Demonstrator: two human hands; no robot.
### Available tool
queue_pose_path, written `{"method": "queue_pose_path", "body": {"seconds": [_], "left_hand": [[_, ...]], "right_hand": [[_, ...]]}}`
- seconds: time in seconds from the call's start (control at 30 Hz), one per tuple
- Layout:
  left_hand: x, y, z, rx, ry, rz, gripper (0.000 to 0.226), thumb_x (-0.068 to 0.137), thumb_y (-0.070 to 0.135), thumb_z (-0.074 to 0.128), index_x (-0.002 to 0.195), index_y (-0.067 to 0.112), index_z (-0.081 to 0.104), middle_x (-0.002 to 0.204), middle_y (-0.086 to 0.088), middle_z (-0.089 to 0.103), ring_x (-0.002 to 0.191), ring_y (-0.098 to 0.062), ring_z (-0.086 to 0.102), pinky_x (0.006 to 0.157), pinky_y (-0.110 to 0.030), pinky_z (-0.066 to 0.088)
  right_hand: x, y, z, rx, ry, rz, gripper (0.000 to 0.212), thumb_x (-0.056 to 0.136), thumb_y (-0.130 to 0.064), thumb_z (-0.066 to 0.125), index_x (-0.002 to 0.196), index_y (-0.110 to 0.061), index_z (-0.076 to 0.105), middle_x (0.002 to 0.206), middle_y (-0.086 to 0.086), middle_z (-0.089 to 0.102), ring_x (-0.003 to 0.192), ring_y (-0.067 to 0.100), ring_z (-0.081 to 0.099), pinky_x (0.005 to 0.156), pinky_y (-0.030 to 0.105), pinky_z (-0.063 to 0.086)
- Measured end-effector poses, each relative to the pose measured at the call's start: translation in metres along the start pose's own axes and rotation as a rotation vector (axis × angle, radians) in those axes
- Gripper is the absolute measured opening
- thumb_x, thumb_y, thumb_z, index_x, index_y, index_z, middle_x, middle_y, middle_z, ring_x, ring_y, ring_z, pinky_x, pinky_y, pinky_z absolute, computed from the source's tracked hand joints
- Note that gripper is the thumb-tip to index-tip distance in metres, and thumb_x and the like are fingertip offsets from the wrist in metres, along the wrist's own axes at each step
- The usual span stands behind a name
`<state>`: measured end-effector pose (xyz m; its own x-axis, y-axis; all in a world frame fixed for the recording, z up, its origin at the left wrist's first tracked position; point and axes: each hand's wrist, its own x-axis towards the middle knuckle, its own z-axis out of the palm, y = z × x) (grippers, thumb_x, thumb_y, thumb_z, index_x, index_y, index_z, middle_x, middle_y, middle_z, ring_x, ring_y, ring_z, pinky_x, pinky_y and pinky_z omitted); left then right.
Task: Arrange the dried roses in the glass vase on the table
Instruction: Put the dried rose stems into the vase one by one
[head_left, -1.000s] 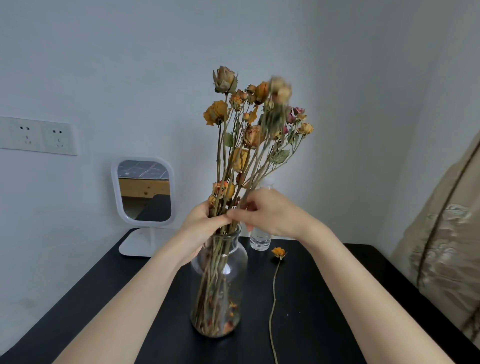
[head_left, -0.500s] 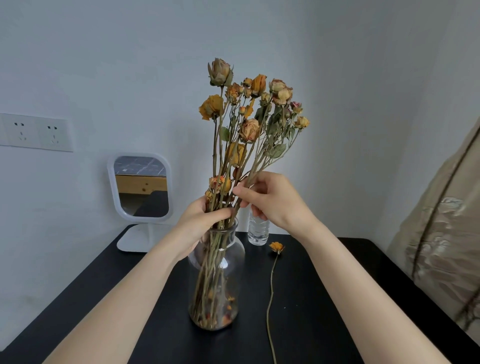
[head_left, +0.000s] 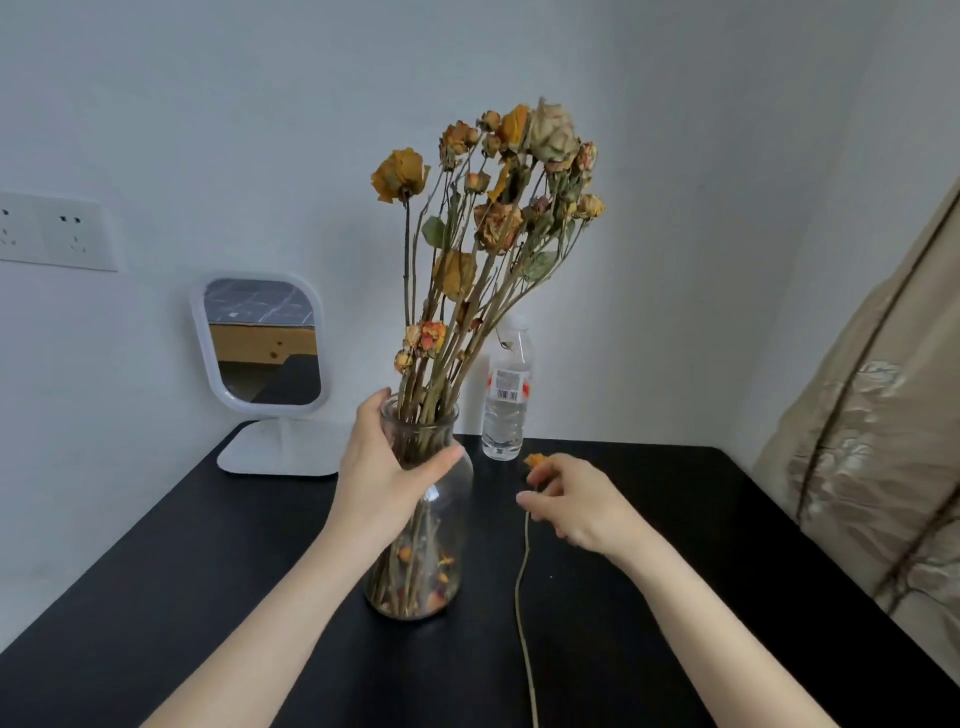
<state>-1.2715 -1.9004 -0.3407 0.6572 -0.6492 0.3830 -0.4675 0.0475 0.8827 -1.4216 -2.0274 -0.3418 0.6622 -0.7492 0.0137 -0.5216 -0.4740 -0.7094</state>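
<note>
A clear glass vase (head_left: 447, 525) stands on the black table (head_left: 208, 597) and holds a bunch of dried roses (head_left: 498, 218) in yellow, orange and beige that lean to the right. My left hand (head_left: 384, 467) wraps the vase's neck. One loose dried rose (head_left: 523, 582) with a small orange head lies on the table right of the vase, its long stem running toward me. My right hand (head_left: 576, 506) rests over the upper stem just below the head, fingers pinched at it.
A white-framed standing mirror (head_left: 262, 343) sits at the back left by the wall. A small plastic water bottle (head_left: 505, 395) stands behind the vase. Beige fabric (head_left: 872, 467) hangs at the right edge. Wall sockets (head_left: 57, 234) are at left.
My right hand left the stems above the vase and dropped to the loose rose on the table. My left hand slid from the stems down onto the vase's neck.
</note>
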Motion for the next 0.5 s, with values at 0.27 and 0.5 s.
{"method": "queue_pose_path", "body": {"seconds": [0.27, 0.5], "left_hand": [[0.007, -0.007, 0.007, 0.031, 0.081, 0.005, 0.070, 0.070, 0.039, 0.076, 0.127, 0.025, 0.038, 0.123, 0.007, 0.056, 0.112, -0.011, 0.054, 0.086, -0.020, 0.042], [0.015, -0.015, 0.000, 0.025, -0.015, 0.027, 0.060, 0.064, 0.041, 0.078, 0.114, 0.036, 0.044, 0.096, 0.029, 0.056, 0.087, 0.012, 0.055, 0.063, -0.003, 0.041]], "right_hand": [[0.016, 0.039, 0.043, -0.345, -0.171, 0.284, 0.038, 0.086, -0.049, 0.057, 0.095, -0.013, 0.050, 0.087, 0.000, 0.055, 0.080, 0.016, 0.057, 0.067, 0.027, 0.045], [0.022, 0.042, 0.061, -0.377, -0.130, 0.301, 0.027, 0.090, -0.040, 0.055, 0.097, -0.015, 0.054, 0.088, -0.002, 0.055, 0.085, 0.017, 0.058, 0.071, 0.028, 0.047]]}}
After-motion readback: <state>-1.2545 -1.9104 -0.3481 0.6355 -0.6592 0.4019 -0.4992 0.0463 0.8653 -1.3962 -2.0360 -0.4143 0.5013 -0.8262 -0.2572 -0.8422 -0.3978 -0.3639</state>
